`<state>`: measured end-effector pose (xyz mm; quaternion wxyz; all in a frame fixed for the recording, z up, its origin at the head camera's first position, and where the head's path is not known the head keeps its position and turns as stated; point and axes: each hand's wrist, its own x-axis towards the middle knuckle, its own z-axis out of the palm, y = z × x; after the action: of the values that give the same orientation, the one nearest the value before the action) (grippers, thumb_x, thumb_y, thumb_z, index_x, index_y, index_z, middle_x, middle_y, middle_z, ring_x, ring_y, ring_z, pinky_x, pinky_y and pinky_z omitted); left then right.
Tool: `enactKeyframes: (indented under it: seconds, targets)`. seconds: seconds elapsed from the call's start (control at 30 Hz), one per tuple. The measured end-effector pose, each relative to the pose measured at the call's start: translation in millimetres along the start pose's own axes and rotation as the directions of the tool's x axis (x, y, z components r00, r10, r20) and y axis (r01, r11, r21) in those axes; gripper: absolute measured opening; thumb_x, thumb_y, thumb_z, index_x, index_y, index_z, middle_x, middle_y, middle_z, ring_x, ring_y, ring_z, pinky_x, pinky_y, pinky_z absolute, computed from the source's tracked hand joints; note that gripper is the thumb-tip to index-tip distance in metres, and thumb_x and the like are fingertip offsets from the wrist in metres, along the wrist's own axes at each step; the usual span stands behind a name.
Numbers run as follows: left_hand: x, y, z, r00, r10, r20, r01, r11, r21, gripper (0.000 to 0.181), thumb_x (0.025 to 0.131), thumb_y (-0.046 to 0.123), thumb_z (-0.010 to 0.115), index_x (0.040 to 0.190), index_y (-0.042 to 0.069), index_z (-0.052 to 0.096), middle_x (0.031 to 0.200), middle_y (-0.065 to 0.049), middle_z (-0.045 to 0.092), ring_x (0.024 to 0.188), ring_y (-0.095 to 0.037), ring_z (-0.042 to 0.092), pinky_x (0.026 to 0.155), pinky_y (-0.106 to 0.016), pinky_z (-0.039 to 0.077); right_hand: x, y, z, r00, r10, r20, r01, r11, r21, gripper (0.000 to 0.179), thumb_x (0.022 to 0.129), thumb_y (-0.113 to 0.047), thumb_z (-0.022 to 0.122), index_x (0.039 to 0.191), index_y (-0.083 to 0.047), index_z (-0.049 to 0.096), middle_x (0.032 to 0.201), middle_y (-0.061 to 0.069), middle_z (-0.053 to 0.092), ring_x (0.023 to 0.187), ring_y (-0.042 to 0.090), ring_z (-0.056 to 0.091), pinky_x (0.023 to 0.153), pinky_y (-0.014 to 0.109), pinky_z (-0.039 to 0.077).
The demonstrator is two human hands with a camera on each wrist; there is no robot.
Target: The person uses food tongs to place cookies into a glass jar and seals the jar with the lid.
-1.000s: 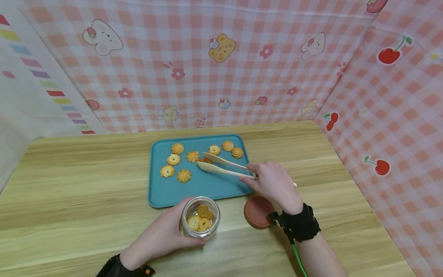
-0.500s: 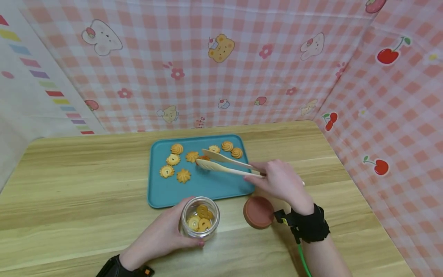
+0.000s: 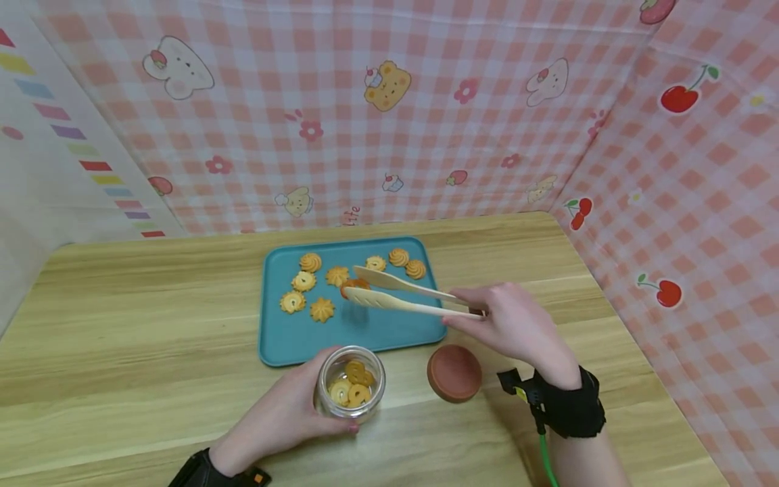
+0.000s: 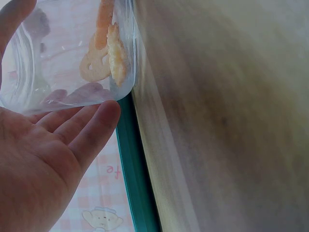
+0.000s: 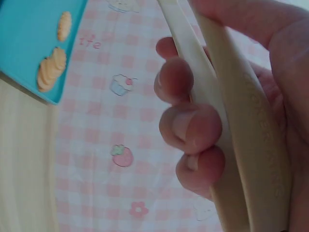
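My left hand grips a clear jar with its mouth up, thumb on the near side. Several ring-shaped and pretzel-like cookies lie at the bottom of the jar; the left wrist view shows them through its wall. My right hand holds pale tongs, its fingers curled round both arms in the right wrist view. An orange-brown cookie is between the tong tips, partly hidden by them, above the blue tray. A shadow falls on the tray below it.
Several golden cookies lie on the tray, among them a star-shaped cookie and a swirled cookie. A round reddish-brown lid lies on the wooden table right of the jar. Checkered cloth walls the back and right.
My right hand has moved right and the tongs have come up off the tray with the orange-brown cookie between their tips. The left hand and jar have stayed in place.
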<state>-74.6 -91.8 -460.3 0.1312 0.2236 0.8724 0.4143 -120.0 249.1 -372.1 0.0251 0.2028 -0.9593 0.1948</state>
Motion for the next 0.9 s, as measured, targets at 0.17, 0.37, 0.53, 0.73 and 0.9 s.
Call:
enactKeyframes:
  seconds: [0.17, 0.37, 0.53, 0.73, 0.9]
  targets:
    - [-0.3, 0.3, 0.5, 1.0, 0.02, -0.011, -0.02, 1.0, 0.006, 0.094, 0.067, 0.041, 0.099, 0.147, 0.028, 0.051, 0.137, 0.011, 0.069, 0.126, -0.013, 0.066, 0.11, -0.044, 0.055, -6.9, -3, -10, 0.998, -0.056, -0.014, 0.057, 0.998, 0.02, 0.036, 0.091, -0.034, 0.082, 0.123, -0.017, 0.079, 0.06, -0.013, 0.049, 0.052, -0.003, 0.032, 0.05, 0.017, 0.025]
    - [0.1, 0.3, -0.5, 1.0, 0.006, -0.008, -0.006, 1.0, 0.007, 0.095, 0.067, 0.039, 0.099, 0.148, 0.028, 0.051, 0.137, 0.012, 0.068, 0.127, -0.012, 0.066, 0.11, -0.042, 0.055, -13.8, -4, -18, 0.991, -0.128, -0.036, 0.129, 0.991, 0.034, 0.034, 0.088, -0.032, 0.086, 0.117, -0.017, 0.08, 0.062, -0.016, 0.046, 0.054, -0.004, 0.035, 0.052, 0.015, 0.028]
    - [0.5, 0.0, -1.6, 1.0, 0.009, -0.002, -0.009, 1.0, 0.002, 0.094, 0.067, 0.039, 0.099, 0.147, 0.031, 0.05, 0.137, 0.015, 0.067, 0.126, -0.01, 0.065, 0.11, -0.041, 0.055, -19.5, -4, -24, 0.977, -0.205, -0.048, 0.208, 0.977, 0.05, 0.028, 0.085, -0.029, 0.088, 0.111, -0.021, 0.08, 0.063, -0.017, 0.045, 0.055, -0.008, 0.034, 0.051, 0.012, 0.029]
    - [0.3, -0.3, -1.4, 1.0, 0.022, -0.002, -0.022, 1.0, 0.011, 0.095, 0.068, 0.039, 0.099, 0.149, 0.028, 0.049, 0.137, 0.012, 0.068, 0.127, -0.012, 0.066, 0.109, -0.042, 0.055, -25.2, -7, -28, 0.97, -0.242, -0.017, 0.242, 0.97, 0.023, 0.032, 0.083, -0.029, 0.089, 0.112, -0.019, 0.081, 0.066, -0.019, 0.051, 0.059, -0.01, 0.038, 0.053, 0.012, 0.034]
    - [-0.5, -0.5, -1.7, 1.0, 0.018, 0.007, -0.018, 1.0, 0.012, 0.097, 0.07, 0.043, 0.097, 0.151, 0.031, 0.046, 0.139, 0.012, 0.067, 0.128, -0.012, 0.065, 0.109, -0.041, 0.055, -27.3, -9, -30, 0.973, -0.226, 0.043, 0.224, 0.974, 0.034, 0.038, 0.083, -0.032, 0.089, 0.117, -0.018, 0.081, 0.071, -0.02, 0.06, 0.061, -0.011, 0.043, 0.053, 0.014, 0.04]
